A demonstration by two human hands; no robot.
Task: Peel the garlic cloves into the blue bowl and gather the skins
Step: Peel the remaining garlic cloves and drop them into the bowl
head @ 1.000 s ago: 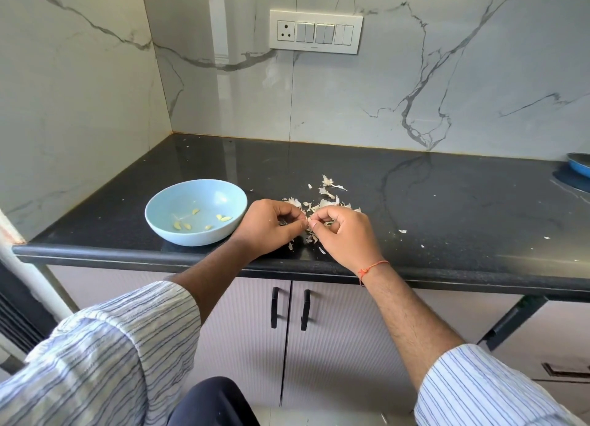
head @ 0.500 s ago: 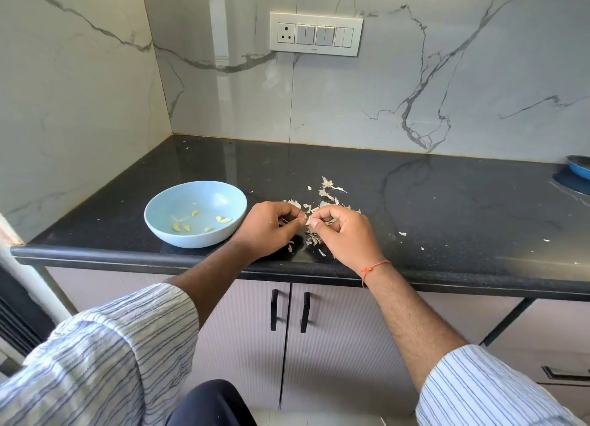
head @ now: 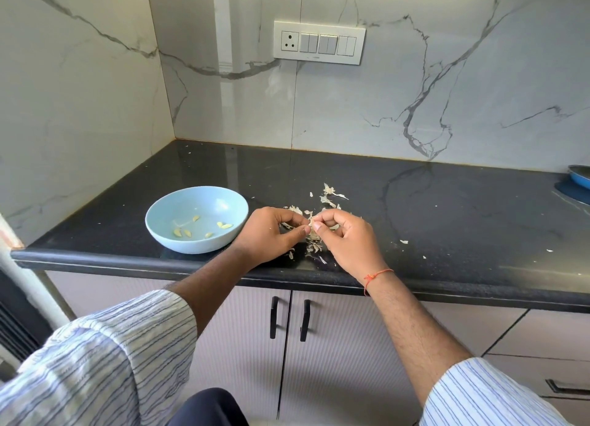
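A light blue bowl [head: 166,231] sits near the front edge of the black counter, with several peeled yellowish cloves [head: 223,225] in its bottom. Just right of it my left hand [head: 269,234] and my right hand [head: 346,243] meet fingertip to fingertip, both pinching a small garlic clove [head: 311,224] that is mostly hidden by the fingers. A loose pile of papery garlic skins [head: 329,199] lies on the counter under and behind the hands.
Stray skin flakes [head: 404,241] dot the counter [head: 447,208] to the right. A blue pan [head: 579,176] pokes in at the far right edge. Marble walls close off the back and left. Cabinet doors with black handles [head: 305,320] sit below the counter's edge.
Both hands stay together over the skin pile; only the fingers shift slightly on the clove. The bowl and skins have not moved.
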